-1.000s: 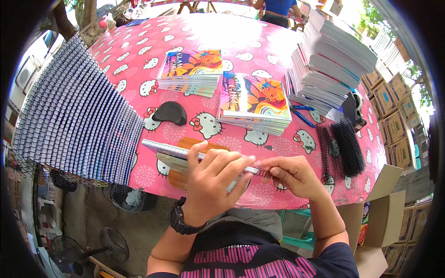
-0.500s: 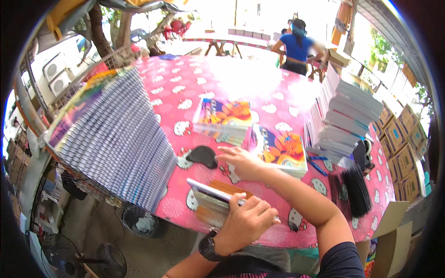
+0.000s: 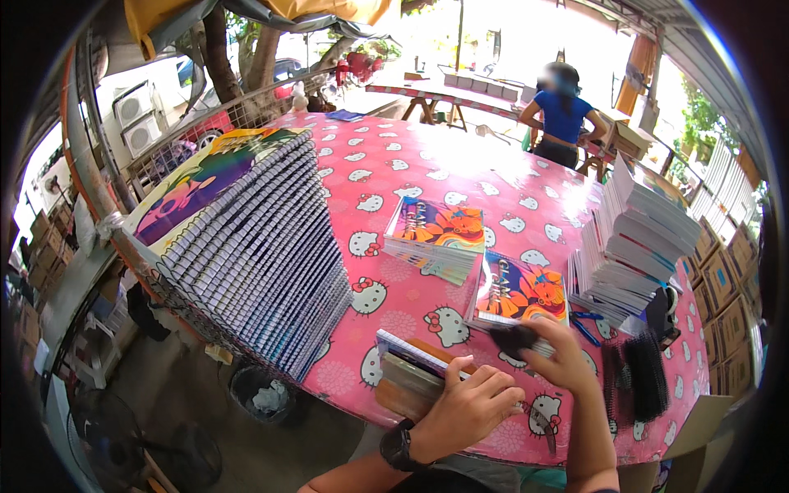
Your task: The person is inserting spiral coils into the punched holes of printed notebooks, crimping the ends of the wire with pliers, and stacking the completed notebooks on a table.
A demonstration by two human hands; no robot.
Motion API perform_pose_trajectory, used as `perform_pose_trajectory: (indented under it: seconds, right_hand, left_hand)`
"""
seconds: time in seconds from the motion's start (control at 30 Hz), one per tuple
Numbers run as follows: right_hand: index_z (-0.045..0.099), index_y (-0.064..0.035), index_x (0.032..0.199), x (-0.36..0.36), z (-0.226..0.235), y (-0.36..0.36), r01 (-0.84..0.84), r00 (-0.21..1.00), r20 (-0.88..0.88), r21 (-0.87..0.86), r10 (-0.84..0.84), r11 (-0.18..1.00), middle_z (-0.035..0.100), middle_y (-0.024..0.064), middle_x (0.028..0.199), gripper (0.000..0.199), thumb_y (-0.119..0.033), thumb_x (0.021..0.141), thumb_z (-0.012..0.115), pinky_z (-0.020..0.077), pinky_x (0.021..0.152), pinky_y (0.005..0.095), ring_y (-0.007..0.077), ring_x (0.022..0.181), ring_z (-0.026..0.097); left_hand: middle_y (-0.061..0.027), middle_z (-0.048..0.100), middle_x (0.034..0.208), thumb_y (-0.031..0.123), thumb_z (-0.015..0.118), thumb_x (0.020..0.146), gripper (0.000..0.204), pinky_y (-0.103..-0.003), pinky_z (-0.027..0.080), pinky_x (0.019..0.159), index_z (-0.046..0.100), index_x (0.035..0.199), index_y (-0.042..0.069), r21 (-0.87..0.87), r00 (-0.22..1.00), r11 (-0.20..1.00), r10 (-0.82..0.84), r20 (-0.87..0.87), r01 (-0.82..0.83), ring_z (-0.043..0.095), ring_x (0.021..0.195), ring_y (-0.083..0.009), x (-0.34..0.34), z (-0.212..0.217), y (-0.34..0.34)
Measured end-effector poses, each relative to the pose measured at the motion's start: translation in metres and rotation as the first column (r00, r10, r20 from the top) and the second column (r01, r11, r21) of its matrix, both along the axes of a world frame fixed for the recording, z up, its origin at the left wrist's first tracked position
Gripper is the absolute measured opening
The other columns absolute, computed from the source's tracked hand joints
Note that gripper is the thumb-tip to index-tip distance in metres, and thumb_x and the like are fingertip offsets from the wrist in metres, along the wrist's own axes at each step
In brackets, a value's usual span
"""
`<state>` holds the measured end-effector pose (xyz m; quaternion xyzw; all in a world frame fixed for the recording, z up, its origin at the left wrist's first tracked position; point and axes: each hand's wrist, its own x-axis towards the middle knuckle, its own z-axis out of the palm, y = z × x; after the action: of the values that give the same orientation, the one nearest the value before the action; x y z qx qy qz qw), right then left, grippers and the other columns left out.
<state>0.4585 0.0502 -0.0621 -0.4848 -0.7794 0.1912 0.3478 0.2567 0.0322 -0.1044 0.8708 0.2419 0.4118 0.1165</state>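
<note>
My left hand (image 3: pixel 472 404), with a black watch at the wrist, is closed on a notebook (image 3: pixel 419 351) standing on edge. The notebook rests against a grey metal block (image 3: pixel 407 380) on a brown wooden base (image 3: pixel 396 403) near the front edge of the table. To its right, my right hand (image 3: pixel 565 355) grips a flat black rounded piece (image 3: pixel 514 338), blurred by motion, just in front of the near stack of colourful notebooks (image 3: pixel 522 283). Another short stack of the same notebooks (image 3: pixel 436 230) lies behind it to the left.
A tall leaning stack of spiral-bound notebooks (image 3: pixel 255 246) fills the table's left side. White page stacks (image 3: pixel 633 246), blue pens (image 3: pixel 586 329) and black binding coils (image 3: pixel 645 378) are on the right. The pink tablecloth (image 3: pixel 394 300) covers the table. A person (image 3: pixel 563 119) stands beyond.
My right hand has picked up the black piece from the table and moved right and nearer with it. My left hand still holds the notebook at the block. The whole view has shifted.
</note>
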Motion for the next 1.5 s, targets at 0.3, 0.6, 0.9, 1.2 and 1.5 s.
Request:
perform_pose_trajectory:
  seconds: [0.3,0.6,0.9,1.2,1.5]
  right_hand:
    - [0.064,-0.0086,0.105,0.054,-0.124,-0.099,0.468,0.85,0.278,-0.011,-0.447,0.884,0.043,0.0201,0.129,0.049,-0.039,0.067,0.074,0.0273,0.102,0.05,0.0396,0.121,0.034]
    - [0.064,-0.0115,0.107,0.051,-0.14,-0.121,0.573,0.689,0.453,0.137,-0.565,0.808,0.04,0.0219,0.137,0.051,-0.043,0.068,0.074,0.0219,0.106,0.0569,0.0479,0.131,0.022]
    - [0.067,-0.0094,0.105,0.069,-0.094,-0.101,0.451,0.823,0.417,-0.069,-0.385,0.89,0.05,0.0197,0.129,0.053,-0.047,0.069,0.074,0.0346,0.1,0.0488,0.0424,0.121,0.039]
    - [0.064,0.0021,0.109,0.025,-0.05,-0.035,-0.28,0.707,-0.703,-0.383,-0.081,0.881,0.058,0.0179,0.122,0.069,-0.059,0.076,0.061,0.0377,0.099,0.0371,0.0251,0.115,0.053]
    - [0.069,0.0031,0.098,0.01,-0.028,-0.031,-0.386,0.742,-0.654,-0.235,0.149,0.892,0.064,0.0202,0.11,0.073,-0.065,0.074,0.058,0.0425,0.092,0.0376,0.0266,0.103,0.059]
  left_hand:
    - [0.0051,0.059,0.092,0.031,0.067,0.081,0.018,-0.051,0.017,0.101,0.062,0.091,0.017,-0.024,0.999,0.998,-0.049,0.017,0.049,0.055,0.097,-0.0133,0.004,0.002,0.007]
    - [0.0048,0.061,0.094,0.033,0.066,0.082,0.021,-0.051,0.01,0.104,0.063,0.094,0.015,-0.063,0.999,0.998,-0.004,-0.036,0.002,0.057,0.097,-0.0121,-0.001,0.004,0.005]
    - [0.0041,0.062,0.099,0.036,0.065,0.083,0.029,-0.051,0.009,0.104,0.063,0.104,0.016,-0.062,0.999,0.998,0.0,-0.043,-0.003,0.057,0.098,-0.013,-0.003,0.013,0.006]
    - [0.0039,0.06,0.094,0.033,0.067,0.081,0.027,-0.054,0.015,0.102,0.061,0.103,0.018,-0.079,0.996,0.997,0.013,-0.084,-0.02,0.057,0.094,-0.0135,-0.006,0.012,0.008]
    - [0.0027,0.062,0.087,0.03,0.079,0.069,0.046,-0.046,0.011,0.107,0.062,0.11,0.016,-0.109,0.99,0.985,0.132,-0.048,-0.137,0.059,0.087,-0.0132,-0.024,0.009,0.014]
